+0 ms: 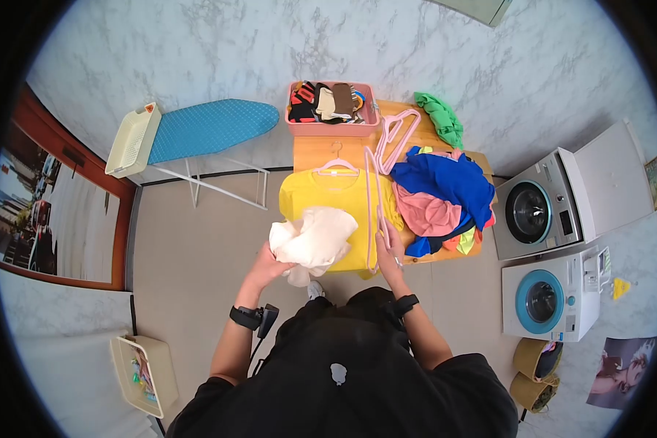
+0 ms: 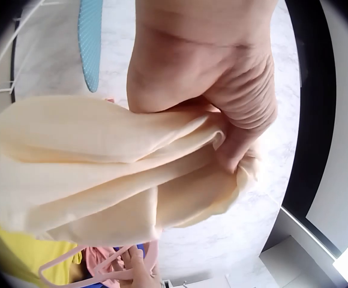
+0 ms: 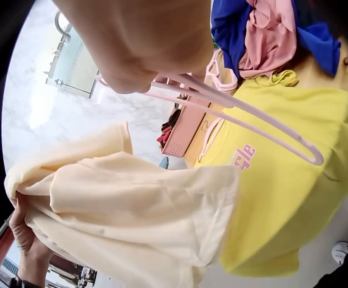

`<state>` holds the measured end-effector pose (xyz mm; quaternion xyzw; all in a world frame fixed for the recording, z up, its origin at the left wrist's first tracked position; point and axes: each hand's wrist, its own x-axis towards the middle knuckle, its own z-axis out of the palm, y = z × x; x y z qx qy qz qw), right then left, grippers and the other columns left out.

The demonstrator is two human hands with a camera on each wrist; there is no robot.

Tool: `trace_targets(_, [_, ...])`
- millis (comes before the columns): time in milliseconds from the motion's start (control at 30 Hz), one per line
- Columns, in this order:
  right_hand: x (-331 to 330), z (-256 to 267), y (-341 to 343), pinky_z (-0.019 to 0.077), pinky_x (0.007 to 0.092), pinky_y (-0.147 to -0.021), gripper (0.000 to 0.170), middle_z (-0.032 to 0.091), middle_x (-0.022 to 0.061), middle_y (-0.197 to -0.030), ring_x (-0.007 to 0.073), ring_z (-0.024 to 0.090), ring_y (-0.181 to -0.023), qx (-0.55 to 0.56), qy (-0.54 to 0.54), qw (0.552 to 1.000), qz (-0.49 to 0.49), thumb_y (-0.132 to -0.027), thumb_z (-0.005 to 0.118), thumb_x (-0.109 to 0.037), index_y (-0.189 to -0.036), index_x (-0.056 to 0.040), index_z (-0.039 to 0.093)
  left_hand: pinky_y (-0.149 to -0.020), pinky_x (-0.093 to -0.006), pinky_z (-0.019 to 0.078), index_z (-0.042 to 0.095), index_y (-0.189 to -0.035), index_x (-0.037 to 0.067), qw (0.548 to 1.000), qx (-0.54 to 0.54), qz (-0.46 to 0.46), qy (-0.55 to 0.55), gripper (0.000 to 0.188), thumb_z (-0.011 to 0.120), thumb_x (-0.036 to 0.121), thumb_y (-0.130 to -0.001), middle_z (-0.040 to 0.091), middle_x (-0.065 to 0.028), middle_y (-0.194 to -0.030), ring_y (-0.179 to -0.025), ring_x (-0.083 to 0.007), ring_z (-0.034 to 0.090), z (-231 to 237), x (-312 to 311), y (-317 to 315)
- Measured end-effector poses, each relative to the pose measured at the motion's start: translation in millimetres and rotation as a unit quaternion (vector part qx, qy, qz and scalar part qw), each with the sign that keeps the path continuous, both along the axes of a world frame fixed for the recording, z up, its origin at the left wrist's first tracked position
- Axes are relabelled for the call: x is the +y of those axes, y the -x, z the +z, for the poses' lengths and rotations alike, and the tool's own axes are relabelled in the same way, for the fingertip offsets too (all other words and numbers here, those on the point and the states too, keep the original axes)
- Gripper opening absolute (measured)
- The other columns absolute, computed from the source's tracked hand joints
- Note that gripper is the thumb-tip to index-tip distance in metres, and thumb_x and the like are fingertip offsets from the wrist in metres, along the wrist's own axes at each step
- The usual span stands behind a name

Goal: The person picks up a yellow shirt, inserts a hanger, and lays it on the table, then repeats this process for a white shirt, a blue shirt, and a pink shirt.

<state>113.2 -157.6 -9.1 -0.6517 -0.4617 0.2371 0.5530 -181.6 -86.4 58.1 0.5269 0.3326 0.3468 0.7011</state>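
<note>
My left hand (image 1: 265, 267) grips a bunched cream garment (image 1: 315, 238), its thumb pressed into the folds in the left wrist view. The cloth (image 3: 132, 198) hangs down loosely in the right wrist view. In my right hand (image 1: 391, 253) is a pink clothes hanger (image 3: 270, 126), held upright with the fingers around its bar. Below both hands a yellow shirt (image 1: 299, 191) with pink lettering lies on the wooden table (image 1: 310, 148), partly over the near edge. Another pink hanger (image 1: 336, 170) sits in its neck, hook pointing away from me.
More pink hangers (image 1: 396, 139) lie at the table's back, beside a pink basket (image 1: 332, 130) of folded items. To the right is a clothes heap with a blue garment (image 1: 445, 179). An ironing board (image 1: 212, 130) stands left; washing machines (image 1: 540, 212) stand right.
</note>
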Motion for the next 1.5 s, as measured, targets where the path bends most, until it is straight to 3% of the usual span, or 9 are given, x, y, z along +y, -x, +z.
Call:
trace_targets(200, [-19,-7,25,0.0435,0.0334,-0.097,0.034,0.055,0.016,-0.124,0.0234,0.054,-0.114,-0.132,-0.051,0.989,0.033,-0.096,0.047,-0.004,-0.129,-0.0008,0.053,-0.095,-0.0315,0.0458,0.052,-0.126,0.002,0.996,-0.012,-0.025,-0.083,0.06,0.078,0.007,-0.073,0.062,-0.0039,-0.119,-0.11,-0.0134,0.058,20,-33,4])
trace_targets(367, [-60,-5,39,0.0489,0.0272,-0.081,0.036,0.049,0.0084,-0.111,0.0149,0.055,-0.097,0.14,0.059,0.981,0.12,-0.093,0.05,0.0,-0.127,-0.0053,0.058,-0.094,-0.0311,0.0459,0.052,-0.126,0.002,0.994,-0.057,-0.004,-0.088,0.056,0.076,0.006,-0.075,0.062,-0.0046,-0.118,-0.109,-0.0136,0.058,18,-67,1])
trace_targets(767, [-229,-5,33,0.0443,0.0249,-0.076,0.029,0.05,0.0047,-0.11,0.0132,0.051,-0.097,0.087,0.008,0.988,0.126,-0.081,0.072,-0.006,-0.11,-0.0059,0.066,-0.091,-0.0303,0.0476,0.056,-0.119,-0.001,0.994,0.048,-0.048,-0.084,0.042,0.07,0.002,-0.078,0.064,-0.0063,-0.113,-0.104,-0.0143,0.06,22,-219,-13])
trace_targets(1100, [-276,64,68,0.0426,0.0314,-0.092,0.017,0.055,0.0104,-0.128,0.0207,0.053,-0.112,0.003,-0.026,0.987,0.161,-0.09,0.058,-0.011,-0.094,0.0011,0.069,-0.087,-0.0309,0.0488,0.055,-0.112,0.0,0.977,0.055,0.207,0.018,0.037,0.066,-0.005,-0.076,0.063,-0.0078,-0.107,-0.098,-0.0171,0.061,2,-241,54])
trace_targets(1200, [-270,96,85,0.0389,0.0346,-0.1,0.027,0.05,0.0137,-0.134,0.0234,0.05,-0.118,0.016,-0.027,0.981,0.189,-0.095,0.05,-0.017,-0.103,0.0007,0.069,-0.086,-0.0328,0.0472,0.049,-0.112,0.002,0.937,0.141,0.314,-0.062,0.042,0.067,-0.004,-0.075,0.058,-0.0088,-0.107,-0.098,-0.0193,0.058,-15,-235,63])
trace_targets(1267, [-263,101,104,0.0399,0.0339,-0.098,0.023,0.052,0.014,-0.132,0.0234,0.052,-0.117,0.058,-0.009,0.981,0.185,-0.094,0.054,-0.015,-0.098,0.0019,0.068,-0.087,-0.0341,0.045,0.044,-0.115,0.005,0.811,0.36,0.384,-0.255,0.047,0.069,-0.001,-0.075,0.054,-0.0096,-0.106,-0.099,-0.0221,0.055,-18,-241,65])
trace_targets(1367, [-246,93,143,0.0399,0.0325,-0.098,0.022,0.053,0.0138,-0.132,0.0218,0.053,-0.116,0.049,-0.027,0.976,0.211,-0.094,0.054,-0.014,-0.098,0.0025,0.068,-0.082,-0.0319,0.0462,0.048,-0.111,0.008,0.931,0.212,0.122,-0.272,0.045,0.076,0.007,-0.075,0.054,-0.0077,-0.102,-0.093,-0.0179,0.055,4,-263,67])
trace_targets(1433, [-244,93,177,0.0406,0.0307,-0.097,0.022,0.053,0.0135,-0.133,0.0181,0.053,-0.116,0.003,-0.022,0.964,0.265,-0.095,0.054,-0.013,-0.104,0.0013,0.068,-0.074,-0.0291,0.0495,0.049,-0.109,0.008,0.994,0.077,-0.024,-0.078,0.041,0.076,0.007,-0.078,0.057,-0.0026,-0.097,-0.087,-0.012,0.059,40,-284,66])
trace_targets(1500, [-242,99,204,0.0418,0.0306,-0.096,0.022,0.053,0.0141,-0.132,0.0181,0.054,-0.114,0.06,0.026,0.956,0.285,-0.095,0.054,-0.014,-0.103,0.0013,0.068,-0.071,-0.0275,0.0505,0.049,-0.109,0.007,0.988,0.115,-0.01,-0.104,0.041,0.075,0.006,-0.078,0.058,-0.0027,-0.096,-0.084,-0.0114,0.06,37,-287,75])
